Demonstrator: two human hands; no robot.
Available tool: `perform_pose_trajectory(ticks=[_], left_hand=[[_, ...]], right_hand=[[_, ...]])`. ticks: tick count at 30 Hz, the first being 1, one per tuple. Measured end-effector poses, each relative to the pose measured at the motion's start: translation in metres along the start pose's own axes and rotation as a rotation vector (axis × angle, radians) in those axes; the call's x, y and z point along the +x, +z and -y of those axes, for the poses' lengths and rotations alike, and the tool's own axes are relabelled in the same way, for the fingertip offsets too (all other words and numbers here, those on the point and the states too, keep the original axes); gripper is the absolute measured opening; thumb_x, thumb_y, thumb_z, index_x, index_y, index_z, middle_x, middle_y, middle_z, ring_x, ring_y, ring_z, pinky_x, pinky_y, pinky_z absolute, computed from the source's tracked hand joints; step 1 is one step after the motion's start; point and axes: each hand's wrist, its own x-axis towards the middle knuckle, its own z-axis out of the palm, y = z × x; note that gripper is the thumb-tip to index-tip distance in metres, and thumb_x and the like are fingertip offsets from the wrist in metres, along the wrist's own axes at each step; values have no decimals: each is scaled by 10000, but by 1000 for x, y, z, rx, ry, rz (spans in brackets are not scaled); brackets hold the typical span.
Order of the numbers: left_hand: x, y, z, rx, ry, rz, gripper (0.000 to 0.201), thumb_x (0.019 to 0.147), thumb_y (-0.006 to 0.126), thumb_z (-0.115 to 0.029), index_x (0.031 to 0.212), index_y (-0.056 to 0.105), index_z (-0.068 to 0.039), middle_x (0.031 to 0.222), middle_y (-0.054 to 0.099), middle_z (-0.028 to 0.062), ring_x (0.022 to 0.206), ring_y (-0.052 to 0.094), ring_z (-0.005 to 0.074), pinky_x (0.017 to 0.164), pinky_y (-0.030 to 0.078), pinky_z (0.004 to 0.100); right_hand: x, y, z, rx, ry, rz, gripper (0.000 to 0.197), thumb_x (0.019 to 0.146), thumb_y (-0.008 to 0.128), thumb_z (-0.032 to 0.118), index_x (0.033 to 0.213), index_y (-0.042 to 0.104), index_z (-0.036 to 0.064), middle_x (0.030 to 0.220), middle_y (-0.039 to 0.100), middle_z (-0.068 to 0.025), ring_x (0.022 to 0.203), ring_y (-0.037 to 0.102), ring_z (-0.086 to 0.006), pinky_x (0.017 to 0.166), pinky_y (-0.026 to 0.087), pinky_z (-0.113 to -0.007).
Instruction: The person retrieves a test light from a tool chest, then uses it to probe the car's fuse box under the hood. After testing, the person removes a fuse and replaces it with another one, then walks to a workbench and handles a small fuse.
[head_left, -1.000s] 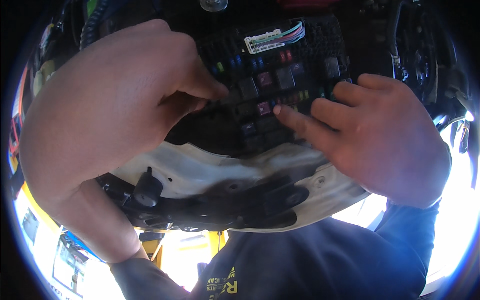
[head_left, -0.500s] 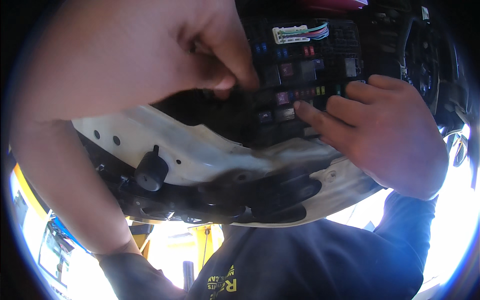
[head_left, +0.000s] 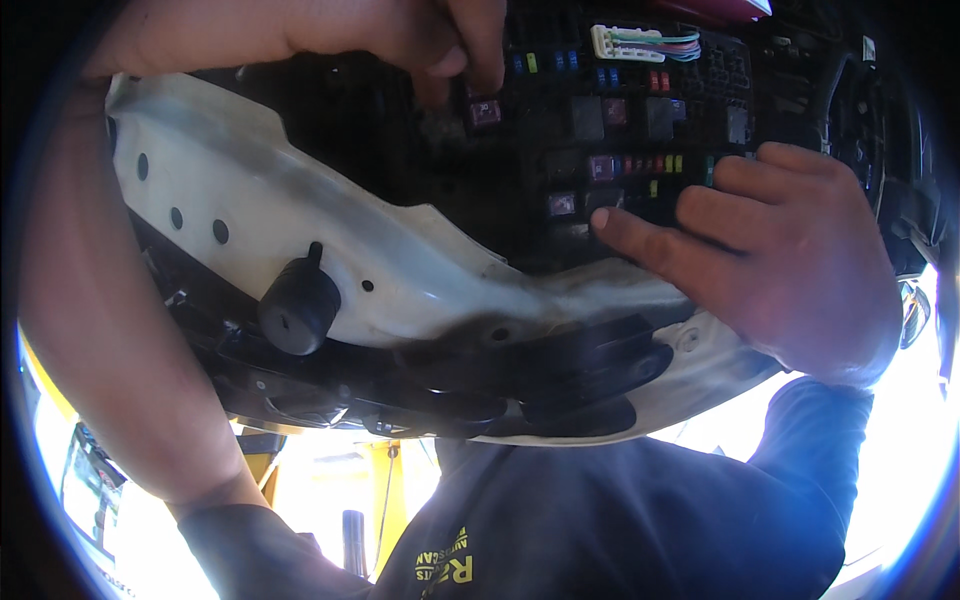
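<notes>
A black fuse box (head_left: 560, 135) with several small coloured fuses lies at the upper middle. My left hand (head_left: 440, 45) reaches in from the left, fingers bent and drawn together beside a purplish fuse (head_left: 484, 111). Whether anything sits in that pinch is hidden. My right hand (head_left: 790, 255) hangs over the right part of the box, index finger stretched out and the others curled. Its fingertip is at a dark, square block (head_left: 606, 197), close to a clear purplish fuse (head_left: 562, 204); contact cannot be told. Nothing shows in this hand.
Toward me runs a white metal panel (head_left: 350, 220) with round holes and a black, stubby rubber cylinder (head_left: 300, 305). Behind the fuses is a white connector (head_left: 630, 43) with thin coloured wires. A red part (head_left: 715, 8) shows at the top edge.
My left hand has moved up and left, uncovering the purplish fuse and several small fuses. My right fingertip has shifted slightly toward me across the box. The whole view has shifted a little.
</notes>
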Motion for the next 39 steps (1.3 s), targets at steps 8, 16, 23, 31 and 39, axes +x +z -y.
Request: perform_pose_trajectory(ticks=[8, 16, 23, 31, 39], left_hand=[[-13, 5, 3, -25, 7, -38, 225, 884, 734, -29, 1069, 821, -122, 948, 720, 38, 914, 646, 240, 846, 499, 365], [-16, 8, 1, -28, 13, -19, 216, 895, 725, -23, 1070, 812, -113, 955, 720, 40, 921, 649, 237, 853, 498, 364], [-14, 8, 4, -35, 11, -13, 208, 904, 718, -17, 1070, 804, -106, 962, 720, 42, 926, 651, 235, 859, 497, 362], [-14, 7, 6, -35, 9, -21, 199, 914, 709, -10, 1071, 796, -97, 969, 720, 44, 933, 654, 233, 866, 496, 360], [-7, 7, 11, -33, 15, -41, 190, 925, 700, -4, 1071, 787, -88, 976, 720, 46, 939, 657, 230, 873, 496, 359]], right_hand=[[3, 2, 2, -16, -13, 12, 497, 745, 749, 254, 1237, 803, 214, 714, 524, 67, 660, 569, -102, 559, 404, -298], [7, 10, 4, -66, -15, 48, 547, 755, 721, 267, 1299, 775, 282, 681, 428, 60, 624, 543, -105, 551, 408, -287], [9, 13, 5, -75, 18, 87, 561, 763, 715, 258, 1322, 755, 282, 675, 428, 56, 607, 541, -109, 543, 402, -293], [12, 9, 2, -60, 31, 101, 540, 773, 707, 257, 1311, 758, 272, 667, 423, 59, 594, 533, -109, 535, 388, -300], [15, 5, 0, -44, 21, 104, 550, 751, 714, 248, 1298, 765, 278, 664, 403, 65, 578, 508, -107, 531, 374, -296]])
